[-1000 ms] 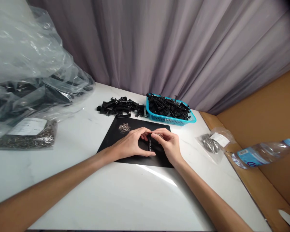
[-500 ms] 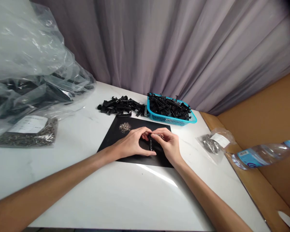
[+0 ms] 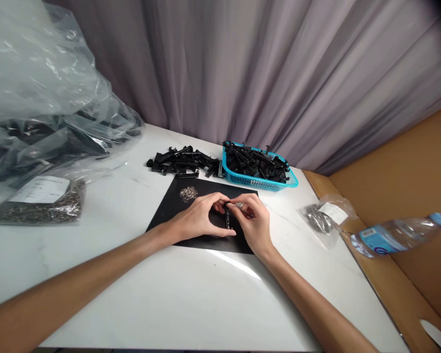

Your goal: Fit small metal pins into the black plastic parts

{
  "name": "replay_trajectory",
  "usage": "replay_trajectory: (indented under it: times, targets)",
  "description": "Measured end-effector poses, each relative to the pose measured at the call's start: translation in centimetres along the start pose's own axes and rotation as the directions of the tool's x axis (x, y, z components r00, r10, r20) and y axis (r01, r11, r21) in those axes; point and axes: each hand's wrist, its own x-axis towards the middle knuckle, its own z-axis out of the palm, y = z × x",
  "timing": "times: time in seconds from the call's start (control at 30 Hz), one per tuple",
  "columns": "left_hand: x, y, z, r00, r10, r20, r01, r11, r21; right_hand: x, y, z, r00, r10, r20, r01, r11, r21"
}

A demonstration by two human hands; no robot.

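Observation:
Both hands meet over a black mat on the white table. My left hand curls round a small black plastic part, thumb below and fingers above it. My right hand pinches a tiny metal piece at the top of that part. A small heap of metal springs lies on the mat to the left of the hands. Loose black plastic parts are piled behind the mat.
A blue basket full of black parts stands at the back. Large clear bags of black parts and a bag of springs lie at the left. A small spring bag, a water bottle and a cardboard box are at the right.
My right hand's fingers have shifted slightly leftward onto the top of the black part. The left hand holds nearly still. The view has barely moved.

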Motion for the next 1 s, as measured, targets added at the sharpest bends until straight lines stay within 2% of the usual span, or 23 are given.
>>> replay_trajectory:
  times: [0.2, 0.43, 0.63, 0.8, 0.9, 1.0]
  targets:
    - [0.0, 0.2, -0.2, 0.999, -0.009, 0.031, 0.009, 1.0, -0.004, -0.3, 0.6, -0.4, 0.991, -0.099, 0.087, 0.106, 0.991, -0.083]
    - [-0.2, 0.1, -0.2, 0.999, -0.017, 0.051, 0.017, 1.0, 0.003, 0.0, 0.8, -1.2, 0.957, -0.127, 0.261, 0.172, 0.972, -0.159]
    - [-0.2, 0.2, -0.4, 0.999, -0.018, 0.035, 0.016, 0.999, 0.049, 0.3, 0.5, -1.8, 0.924, -0.131, 0.359, 0.187, 0.975, -0.123]
    - [0.1, 0.2, -0.7, 0.99, -0.13, 0.052, 0.127, 0.99, 0.068, 0.4, 0.3, -2.3, 0.948, -0.065, 0.313, 0.085, 0.995, -0.05]
    - [0.2, 0.1, -0.7, 0.988, -0.141, 0.063, 0.138, 0.989, 0.049, 0.9, 0.4, -2.9, 0.984, -0.036, 0.175, 0.05, 0.996, -0.078]
    - [0.2, 0.0, -0.6, 0.99, -0.126, 0.061, 0.124, 0.992, 0.031, 1.5, 0.8, -3.7, 0.998, -0.028, 0.063, 0.039, 0.981, -0.188]
